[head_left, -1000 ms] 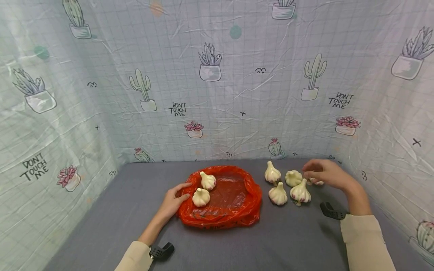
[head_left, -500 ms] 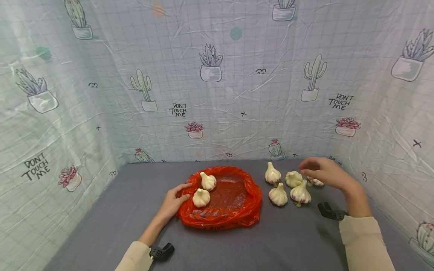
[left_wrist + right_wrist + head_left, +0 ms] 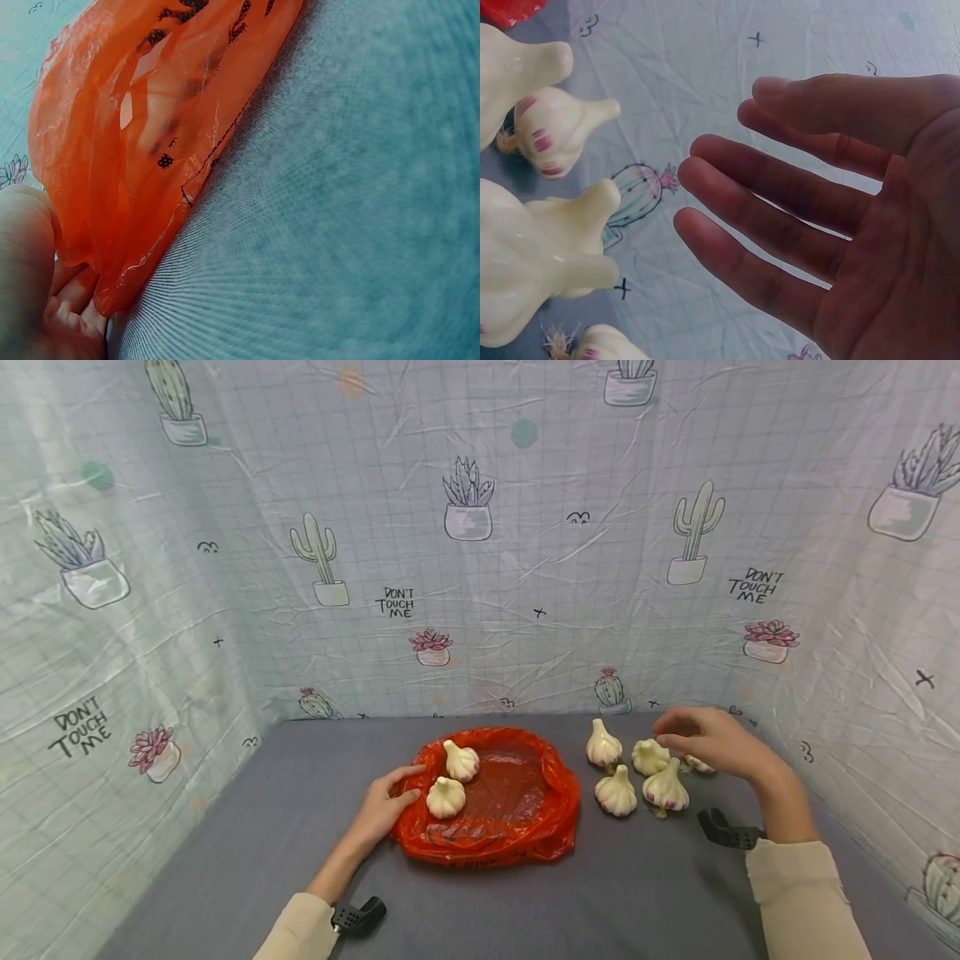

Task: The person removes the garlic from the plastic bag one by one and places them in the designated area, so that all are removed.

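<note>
A red plastic bag (image 3: 517, 852) lies on the grey tabletop with its mouth open upward. Inside its left part sit two garlic bulbs, one (image 3: 461, 761) behind the other (image 3: 446, 797). My left hand (image 3: 386, 806) grips the bag's left side, the thumb (image 3: 22, 262) nearer the camera and the fingers partly hidden behind the plastic. Right of the bag stand several more bulbs, among them a front one (image 3: 616, 791) and a back one (image 3: 603, 744). My right hand (image 3: 708, 739) hovers over the rightmost bulbs, fingers apart and nothing in them; one bulb (image 3: 697, 764) is partly hidden beneath it.
A pale sheet (image 3: 517, 560) printed with cacti hangs behind the table and along both sides. The grey tabletop (image 3: 600, 893) extends in front of the bag and bulbs. Each wrist wears a black camera mount (image 3: 358, 917).
My right hand has shifted slightly left over the garlic bulbs, uncovering more of the rightmost one. The left hand, the bag and the bulbs keep their places.
</note>
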The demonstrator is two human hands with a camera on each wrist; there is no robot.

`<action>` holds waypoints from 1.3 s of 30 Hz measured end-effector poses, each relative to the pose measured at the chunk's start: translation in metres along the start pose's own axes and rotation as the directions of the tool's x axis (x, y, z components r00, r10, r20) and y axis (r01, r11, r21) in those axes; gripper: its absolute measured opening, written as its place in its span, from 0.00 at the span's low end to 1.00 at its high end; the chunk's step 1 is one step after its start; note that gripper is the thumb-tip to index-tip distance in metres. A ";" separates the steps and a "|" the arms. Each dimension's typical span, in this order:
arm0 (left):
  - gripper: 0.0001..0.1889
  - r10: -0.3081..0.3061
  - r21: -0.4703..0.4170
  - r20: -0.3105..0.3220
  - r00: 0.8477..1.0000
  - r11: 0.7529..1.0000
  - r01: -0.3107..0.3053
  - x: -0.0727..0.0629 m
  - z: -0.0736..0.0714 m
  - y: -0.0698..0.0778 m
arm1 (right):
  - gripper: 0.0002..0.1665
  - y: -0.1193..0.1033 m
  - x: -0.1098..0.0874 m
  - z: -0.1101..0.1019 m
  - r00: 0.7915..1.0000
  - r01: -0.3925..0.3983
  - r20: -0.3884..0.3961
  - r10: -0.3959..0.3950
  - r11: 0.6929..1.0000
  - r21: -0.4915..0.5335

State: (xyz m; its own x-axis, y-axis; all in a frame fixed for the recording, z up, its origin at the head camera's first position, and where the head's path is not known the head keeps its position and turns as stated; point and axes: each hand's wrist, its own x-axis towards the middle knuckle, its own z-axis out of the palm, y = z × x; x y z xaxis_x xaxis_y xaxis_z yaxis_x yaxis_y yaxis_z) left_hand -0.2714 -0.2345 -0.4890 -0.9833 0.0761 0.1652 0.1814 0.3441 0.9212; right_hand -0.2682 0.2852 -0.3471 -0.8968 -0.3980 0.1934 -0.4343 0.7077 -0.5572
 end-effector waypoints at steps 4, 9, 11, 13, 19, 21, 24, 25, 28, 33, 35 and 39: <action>0.23 -0.005 -0.007 0.007 1.000 1.000 0.005 0.000 0.000 0.000 | 0.15 -0.004 0.001 0.001 1.000 0.002 -0.007 -0.002 1.000 -0.004; 0.23 -0.009 0.000 0.013 1.000 1.000 0.009 0.000 0.000 0.000 | 0.14 -0.010 0.001 0.002 1.000 0.003 -0.008 -0.003 1.000 -0.006; 0.23 -0.011 0.004 0.016 1.000 1.000 0.011 0.001 0.001 0.000 | 0.13 -0.012 0.001 0.003 1.000 0.007 -0.006 -0.007 1.000 0.000; 0.23 -0.013 0.003 0.016 1.000 1.000 0.013 0.001 0.001 0.000 | 0.12 -0.014 0.002 0.004 1.000 0.016 -0.007 -0.016 1.000 0.003; 0.23 -0.018 0.005 0.002 1.000 1.000 0.018 0.002 0.002 -0.002 | 0.10 -0.023 0.007 0.011 0.997 0.051 -0.055 -0.053 0.998 -0.021; 0.23 -0.022 0.007 -0.005 1.000 1.000 0.022 0.002 0.003 0.000 | 0.09 -0.027 0.010 0.014 0.994 0.068 -0.084 -0.070 0.997 -0.021; 0.23 -0.026 0.006 -0.009 1.000 1.000 0.026 -0.002 0.003 0.010 | 0.09 -0.033 0.014 0.020 0.991 0.087 -0.103 -0.087 0.996 0.001; 0.22 -0.027 0.005 -0.008 1.000 1.000 0.027 -0.005 0.002 0.015 | 0.09 -0.034 0.015 0.022 0.991 0.092 -0.102 -0.090 0.996 0.011; 0.22 -0.020 0.015 -0.002 1.000 1.000 0.020 -0.011 0.001 0.031 | 0.10 -0.039 0.019 0.029 0.992 0.094 -0.087 -0.091 0.995 0.028; 0.21 -0.005 0.024 0.003 1.000 1.000 0.005 -0.015 0.000 0.036 | 0.10 -0.047 0.025 0.040 0.992 0.114 -0.055 -0.110 0.992 0.058; 0.22 -0.018 0.021 -0.005 1.000 1.000 0.018 -0.011 0.001 0.026 | 0.09 -0.050 0.028 0.046 0.993 0.116 -0.043 -0.114 0.991 0.063; 0.23 -0.026 0.010 -0.005 1.000 1.000 0.026 -0.003 0.001 0.006 | 0.08 -0.057 0.033 0.057 0.991 0.129 -0.026 -0.128 0.989 0.076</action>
State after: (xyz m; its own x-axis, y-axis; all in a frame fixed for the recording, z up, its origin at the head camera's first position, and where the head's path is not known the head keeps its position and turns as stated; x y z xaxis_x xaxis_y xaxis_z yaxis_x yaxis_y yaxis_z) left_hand -0.2671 -0.2318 -0.4840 -0.9877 0.0626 0.1431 0.1560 0.3553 0.9216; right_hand -0.2684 0.1984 -0.3544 -0.8358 -0.4699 0.2838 -0.5389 0.6038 -0.5874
